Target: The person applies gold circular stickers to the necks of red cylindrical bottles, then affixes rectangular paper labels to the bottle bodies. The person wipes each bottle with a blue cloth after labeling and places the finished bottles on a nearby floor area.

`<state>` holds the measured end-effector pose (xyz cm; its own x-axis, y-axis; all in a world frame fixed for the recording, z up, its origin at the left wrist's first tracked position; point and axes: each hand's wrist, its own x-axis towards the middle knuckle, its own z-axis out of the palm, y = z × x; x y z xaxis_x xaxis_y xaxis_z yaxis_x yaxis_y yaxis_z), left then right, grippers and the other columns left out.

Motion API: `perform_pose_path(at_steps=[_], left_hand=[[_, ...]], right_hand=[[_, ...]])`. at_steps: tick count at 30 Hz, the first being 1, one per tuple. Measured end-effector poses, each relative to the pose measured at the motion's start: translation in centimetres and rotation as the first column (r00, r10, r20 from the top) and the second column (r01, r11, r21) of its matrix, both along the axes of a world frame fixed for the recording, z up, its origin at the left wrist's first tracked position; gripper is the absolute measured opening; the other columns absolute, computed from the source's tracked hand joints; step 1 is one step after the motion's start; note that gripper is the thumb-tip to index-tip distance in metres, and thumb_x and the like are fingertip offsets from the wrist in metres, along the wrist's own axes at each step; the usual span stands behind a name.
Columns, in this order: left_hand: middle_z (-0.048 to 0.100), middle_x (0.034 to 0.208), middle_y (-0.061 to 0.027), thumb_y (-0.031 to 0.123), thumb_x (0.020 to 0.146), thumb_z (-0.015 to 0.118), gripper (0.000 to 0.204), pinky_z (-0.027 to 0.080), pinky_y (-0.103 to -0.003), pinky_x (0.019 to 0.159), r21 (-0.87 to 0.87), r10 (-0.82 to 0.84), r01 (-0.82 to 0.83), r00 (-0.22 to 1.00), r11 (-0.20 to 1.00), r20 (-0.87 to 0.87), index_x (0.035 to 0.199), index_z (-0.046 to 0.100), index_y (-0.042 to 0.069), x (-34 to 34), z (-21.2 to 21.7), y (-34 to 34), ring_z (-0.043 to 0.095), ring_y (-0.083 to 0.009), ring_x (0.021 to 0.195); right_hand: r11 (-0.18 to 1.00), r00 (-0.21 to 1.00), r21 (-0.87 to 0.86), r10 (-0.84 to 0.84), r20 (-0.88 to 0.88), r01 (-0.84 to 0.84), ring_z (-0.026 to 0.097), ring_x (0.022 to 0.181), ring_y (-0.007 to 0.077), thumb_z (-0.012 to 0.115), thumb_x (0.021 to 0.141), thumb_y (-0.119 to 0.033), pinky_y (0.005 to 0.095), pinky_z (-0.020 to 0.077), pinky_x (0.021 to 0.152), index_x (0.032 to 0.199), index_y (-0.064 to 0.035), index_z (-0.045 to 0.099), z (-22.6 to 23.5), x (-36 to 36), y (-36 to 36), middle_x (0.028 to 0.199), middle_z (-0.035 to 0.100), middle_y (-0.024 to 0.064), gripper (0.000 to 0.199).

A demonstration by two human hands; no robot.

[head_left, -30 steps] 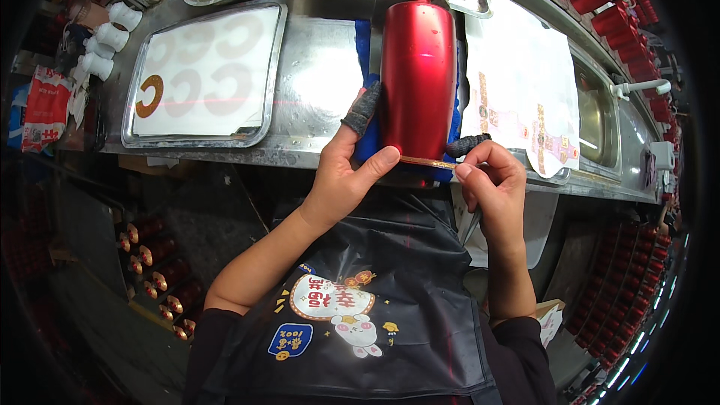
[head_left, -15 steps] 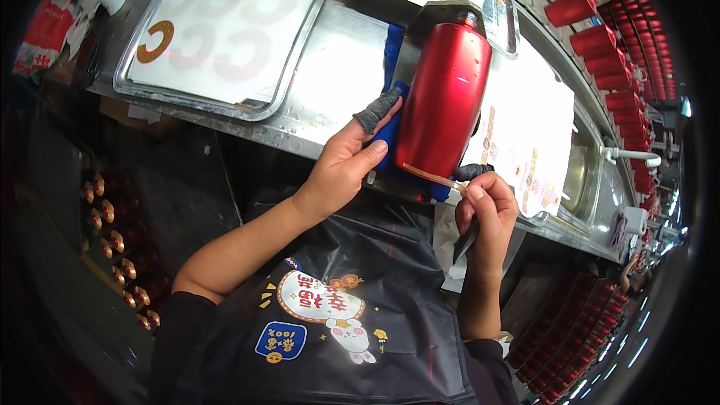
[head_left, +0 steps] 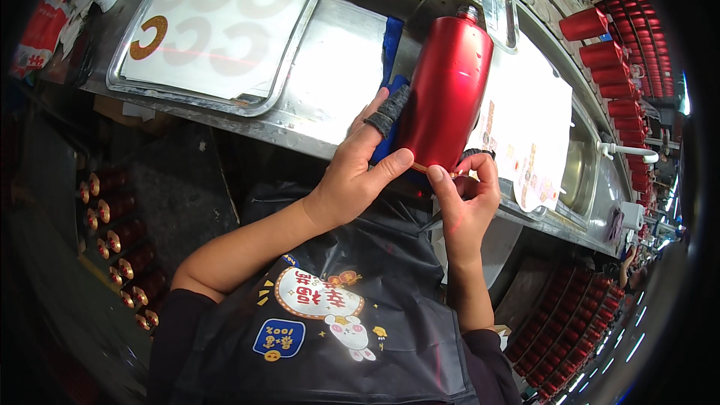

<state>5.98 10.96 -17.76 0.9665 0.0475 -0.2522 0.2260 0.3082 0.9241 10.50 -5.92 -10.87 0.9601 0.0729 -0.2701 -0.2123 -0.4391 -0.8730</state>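
Note:
A glossy red bottle (head_left: 448, 90) lies on its side over a blue support (head_left: 391, 49), its threaded neck away from me and its base toward me. My left hand (head_left: 351, 172) grips the bottle's left side, the thumb resting near the base and a grey wrap around one finger. Along the base edge runs a narrow gold strip (head_left: 421, 169). The thumb and fingers of my right hand (head_left: 469, 202) pinch at the strip's right end, against the bottle. One right finger also wears a dark wrap. Part of the strip is hidden by my fingers.
A metal tray (head_left: 281, 94) at the left holds a white sheet with one gold C-shaped decal (head_left: 148, 37). Printed sheets (head_left: 529, 127) lie right of the bottle, beside a sink (head_left: 581, 172). Red bottles (head_left: 127, 229) are stored below left; red vessels (head_left: 589, 24) line the right.
My right hand has moved left and up to the bottle's base, bringing the strip's loose end against it. My left thumb has shifted right onto the lower edge of the bottle.

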Motion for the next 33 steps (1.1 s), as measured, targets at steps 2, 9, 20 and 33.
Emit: perform_pose_path(at_steps=[2, 9, 20, 33], left_hand=[[0.029, 0.162, -0.0278, 0.024, 0.099, 0.065, 0.06, 0.024, -0.043, 0.122, -0.014, 0.003, -0.003, 1.0, 1.0, 0.009, 0.149, 0.046, -0.001, 0.0, -0.1, 0.0, 0.025, -0.0365, 0.154], [0.032, 0.163, -0.0208, 0.013, 0.101, 0.059, 0.06, 0.024, -0.037, 0.122, -0.17, 0.025, -0.014, 0.998, 0.985, 0.062, 0.154, 0.036, -0.004, 0.3, -0.2, 0.6, 0.03, -0.028, 0.152], [0.032, 0.162, -0.0244, 0.025, 0.098, 0.068, 0.07, 0.024, -0.039, 0.122, 0.025, 0.016, -0.018, 0.997, 1.0, 0.077, 0.153, 0.037, -0.004, 0.4, -0.1, 0.3, 0.03, -0.0324, 0.152], [0.033, 0.161, -0.0245, 0.027, 0.097, 0.07, 0.075, 0.024, -0.039, 0.122, -0.07, 0.029, -0.023, 0.996, 0.997, 0.079, 0.154, 0.033, -0.006, 0.3, 0.1, 0.1, 0.03, -0.0314, 0.151]], right_hand=[[1.0, 1.0, 0.019, -0.002, 0.009, 0.002, 0.054, 0.061, 0.0026, 0.086, 0.083, -0.013, 0.018, 0.0362, 0.051, 0.089, -0.0036, 0.052, 0.0, 0.1, 0.1, 0.089, 0.053, 0.001, 0.035], [0.997, 0.999, 0.07, -0.02, -0.039, 0.022, 0.055, 0.063, 0.0035, 0.083, 0.087, -0.012, 0.018, 0.0372, 0.053, 0.089, -0.0036, 0.051, 0.2, -0.2, 0.2, 0.089, 0.052, 0.0015, 0.033], [1.0, 1.0, -0.001, 0.012, -0.022, -0.012, 0.047, 0.057, 0.0017, 0.083, 0.086, -0.014, 0.0183, 0.0332, 0.049, 0.09, -0.0022, 0.052, 0.3, -0.3, 0.3, 0.091, 0.051, 0.0023, 0.034], [0.998, 1.0, 0.058, -0.008, -0.009, 0.008, 0.055, 0.06, 0.0036, 0.081, 0.087, -0.012, 0.0186, 0.036, 0.051, 0.09, -0.0011, 0.05, 0.1, -0.4, 0.2, 0.091, 0.049, 0.0033, 0.033]])
